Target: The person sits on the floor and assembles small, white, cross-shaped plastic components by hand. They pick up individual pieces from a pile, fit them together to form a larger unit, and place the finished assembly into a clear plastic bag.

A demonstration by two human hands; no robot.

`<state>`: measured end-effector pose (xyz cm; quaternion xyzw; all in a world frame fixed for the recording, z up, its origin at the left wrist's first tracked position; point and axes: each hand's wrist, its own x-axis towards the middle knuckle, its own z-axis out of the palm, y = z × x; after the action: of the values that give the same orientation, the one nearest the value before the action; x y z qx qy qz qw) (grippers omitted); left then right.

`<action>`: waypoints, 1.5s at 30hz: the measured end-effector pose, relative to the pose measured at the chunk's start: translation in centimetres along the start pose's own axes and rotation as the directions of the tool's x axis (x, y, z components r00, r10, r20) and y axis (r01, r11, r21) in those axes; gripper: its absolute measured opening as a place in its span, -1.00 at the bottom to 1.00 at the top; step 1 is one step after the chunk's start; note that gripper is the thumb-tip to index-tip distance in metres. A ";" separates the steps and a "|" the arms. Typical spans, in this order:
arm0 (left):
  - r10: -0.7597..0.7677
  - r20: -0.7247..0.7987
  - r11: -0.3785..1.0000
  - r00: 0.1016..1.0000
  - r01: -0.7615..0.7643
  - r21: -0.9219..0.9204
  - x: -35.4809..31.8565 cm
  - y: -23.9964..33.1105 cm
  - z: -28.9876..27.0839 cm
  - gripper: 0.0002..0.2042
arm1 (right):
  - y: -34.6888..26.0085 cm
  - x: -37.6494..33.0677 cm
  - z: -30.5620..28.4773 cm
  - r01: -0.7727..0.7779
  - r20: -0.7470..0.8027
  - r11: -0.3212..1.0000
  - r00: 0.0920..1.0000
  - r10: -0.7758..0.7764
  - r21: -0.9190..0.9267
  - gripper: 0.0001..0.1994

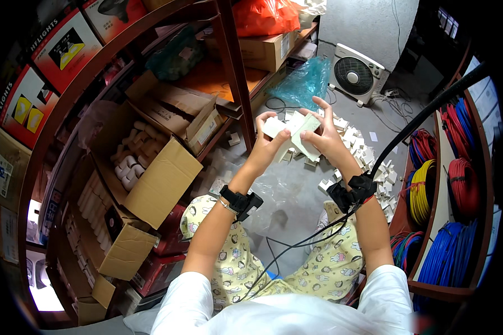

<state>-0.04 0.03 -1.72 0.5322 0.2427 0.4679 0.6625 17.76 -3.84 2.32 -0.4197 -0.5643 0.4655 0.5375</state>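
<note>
White flat-sided pieces (pixel 306 144) are pinched in both half-curled hands (pixel 264 147), some right fingers (pixel 323 108) stretched upward.

The shirt (pixel 187 298) is white; the trousers (pixel 229 268) are yellow, cartoon-printed; 2 wrist straps (pixel 240 201) are black.

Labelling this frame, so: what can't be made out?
Inner faces of the held white pieces, head view: hidden by overlap and by the left hand and right hand.
Full floor heap, head view: right forearm covers part.
Red bag, head view: plastic hides contents; upper edge cuts its top.
Space right of the fan, head view: too dark.
</note>
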 end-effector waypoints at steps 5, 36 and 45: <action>-0.011 0.034 0.997 0.999 0.008 0.077 -0.3 -0.1 0.1 -0.40 | 0.4 0.1 0.5 -0.019 0.045 0.995 0.999 0.023 -0.096 -0.08; 0.200 0.255 0.729 0.946 -0.318 0.607 -0.6 1.4 -1.1 0.17 | 1.3 0.3 1.2 -0.252 0.046 0.899 0.967 0.252 0.359 -0.47; 0.352 0.216 0.648 0.911 -0.404 0.646 -0.6 1.6 -0.4 -0.07 | 2.1 -0.2 1.4 -0.272 0.043 0.893 0.961 0.275 0.358 -0.51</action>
<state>-1.24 -0.30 -0.45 0.7911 0.2561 0.4552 0.3183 16.36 -3.70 0.28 -0.3909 -0.4023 0.6300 0.5371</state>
